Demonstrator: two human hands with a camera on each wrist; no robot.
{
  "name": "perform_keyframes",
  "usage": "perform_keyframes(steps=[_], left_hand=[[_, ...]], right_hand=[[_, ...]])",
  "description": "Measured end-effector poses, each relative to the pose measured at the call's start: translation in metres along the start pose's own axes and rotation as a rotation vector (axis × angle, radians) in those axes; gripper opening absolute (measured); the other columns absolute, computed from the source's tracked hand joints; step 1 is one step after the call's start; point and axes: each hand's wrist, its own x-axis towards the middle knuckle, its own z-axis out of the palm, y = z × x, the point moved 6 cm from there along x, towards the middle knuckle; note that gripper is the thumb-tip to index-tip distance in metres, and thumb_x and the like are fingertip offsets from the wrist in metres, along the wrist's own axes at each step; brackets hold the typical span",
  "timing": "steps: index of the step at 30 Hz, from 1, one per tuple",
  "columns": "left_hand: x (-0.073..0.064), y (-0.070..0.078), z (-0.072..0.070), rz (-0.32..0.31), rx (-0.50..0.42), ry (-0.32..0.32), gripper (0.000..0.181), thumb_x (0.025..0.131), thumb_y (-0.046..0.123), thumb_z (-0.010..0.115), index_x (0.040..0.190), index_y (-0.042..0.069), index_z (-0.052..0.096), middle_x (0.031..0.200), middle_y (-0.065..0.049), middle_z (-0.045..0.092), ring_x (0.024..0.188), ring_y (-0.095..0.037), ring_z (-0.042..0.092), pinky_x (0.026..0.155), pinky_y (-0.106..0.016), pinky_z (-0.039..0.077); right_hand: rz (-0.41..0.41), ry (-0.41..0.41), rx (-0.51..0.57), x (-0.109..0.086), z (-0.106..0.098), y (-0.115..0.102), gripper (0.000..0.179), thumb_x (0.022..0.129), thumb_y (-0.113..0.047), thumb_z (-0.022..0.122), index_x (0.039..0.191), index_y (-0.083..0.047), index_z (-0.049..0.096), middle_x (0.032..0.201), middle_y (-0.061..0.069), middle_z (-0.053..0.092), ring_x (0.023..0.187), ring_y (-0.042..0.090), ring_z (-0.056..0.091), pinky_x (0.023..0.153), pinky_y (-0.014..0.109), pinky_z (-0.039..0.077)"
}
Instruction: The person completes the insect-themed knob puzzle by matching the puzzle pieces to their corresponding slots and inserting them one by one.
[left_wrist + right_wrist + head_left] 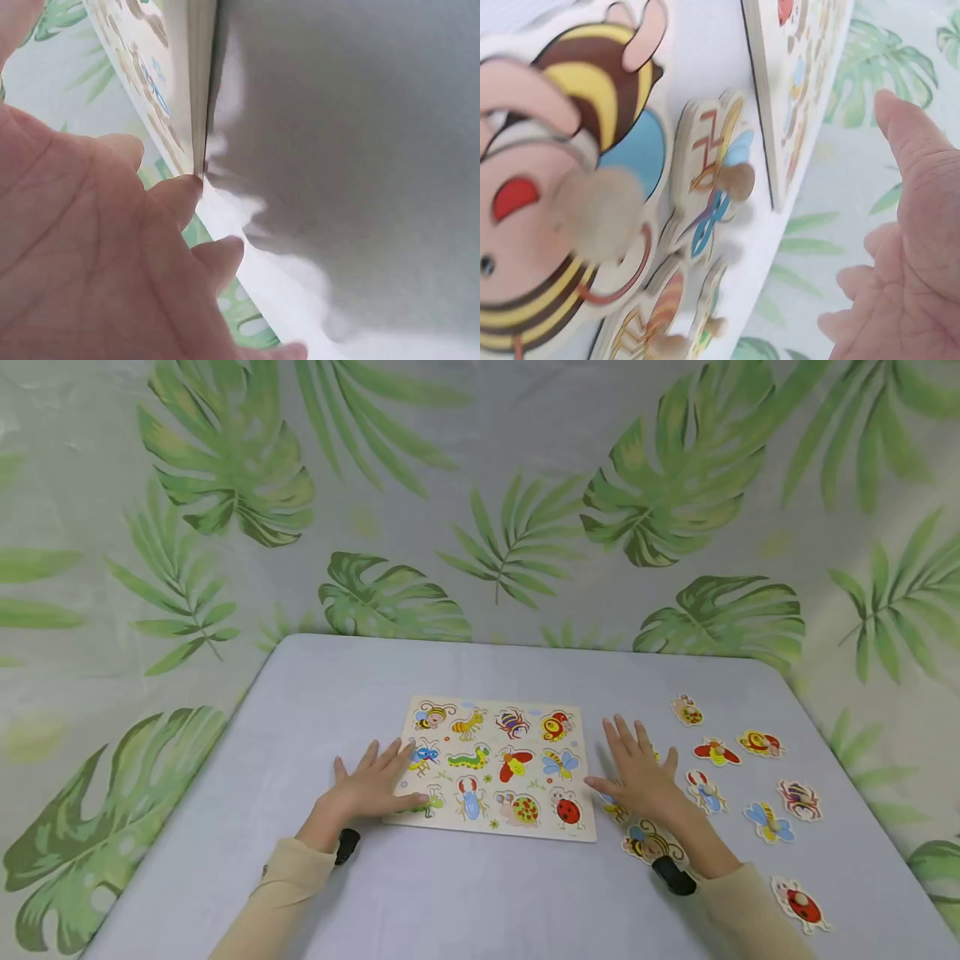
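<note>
A pale wooden insect puzzle board (536,743) lies on the table, with printed insects in its outlined places. My left hand (367,787) is spread at its left side, fingers straight, and a fingertip meets the board's edge (196,90) in the left wrist view. Beside the board's right edge, my right hand (641,781) is stretched out flat with the thumb apart, holding nothing. It partly covers several knobbed pieces; a bee piece (648,845) shows below it. Close up in the right wrist view are that bee's knob and a mosquito piece (720,187).
Other knobbed pieces lie scattered to the right: a snail (687,710), a red-winged insect (717,752), a butterfly (762,744), a stag beetle (707,792), a spider (800,799), a blue-winged insect (768,822) and a ladybug (801,906). Leaf-patterned cloth (525,610) hangs behind the white table.
</note>
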Motion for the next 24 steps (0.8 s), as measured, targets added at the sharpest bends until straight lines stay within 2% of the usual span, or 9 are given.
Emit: perform_keyframes(steps=[6,13,19,24], left_hand=[[-0.006,-0.009,0.003,0.017,-0.058,0.007,0.093,0.082,0.065,0.052,0.152,0.019,0.011,0.160,-0.008,0.009,0.147,-0.042,0.001,0.104,-0.077,-0.001],[-0.012,-0.010,0.002,0.042,-0.090,0.024,0.099,0.077,0.063,0.061,0.151,0.015,0.017,0.160,-0.009,0.010,0.147,-0.040,0.002,0.105,-0.076,-0.002],[-0.013,-0.010,0.001,0.063,-0.083,0.040,0.102,0.074,0.055,0.069,0.151,0.012,0.017,0.159,-0.012,0.012,0.146,-0.042,0.004,0.105,-0.076,0.000],[-0.012,-0.009,0.001,0.064,-0.084,0.034,0.100,0.074,0.049,0.072,0.151,0.012,0.018,0.159,-0.013,0.012,0.146,-0.042,0.004,0.105,-0.077,0.000]], right_hand=[[0.007,-0.009,0.033,-0.006,0.000,0.008,0.090,0.088,-0.048,0.056,0.152,-0.013,0.004,0.158,0.020,0.005,0.144,0.047,0.001,0.098,0.081,-0.002],[0.022,-0.001,0.037,-0.013,0.000,0.017,0.087,0.088,-0.045,0.058,0.151,-0.010,0.011,0.156,0.023,0.013,0.142,0.048,0.009,0.098,0.081,0.004],[0.023,0.032,0.027,-0.022,-0.001,0.019,0.080,0.087,-0.039,0.062,0.147,-0.003,0.022,0.150,0.026,0.028,0.136,0.046,0.021,0.096,0.076,0.016],[0.005,0.086,0.014,-0.029,-0.001,0.019,0.068,0.086,-0.033,0.065,0.138,0.001,0.038,0.140,0.027,0.041,0.127,0.045,0.034,0.090,0.070,0.027]])
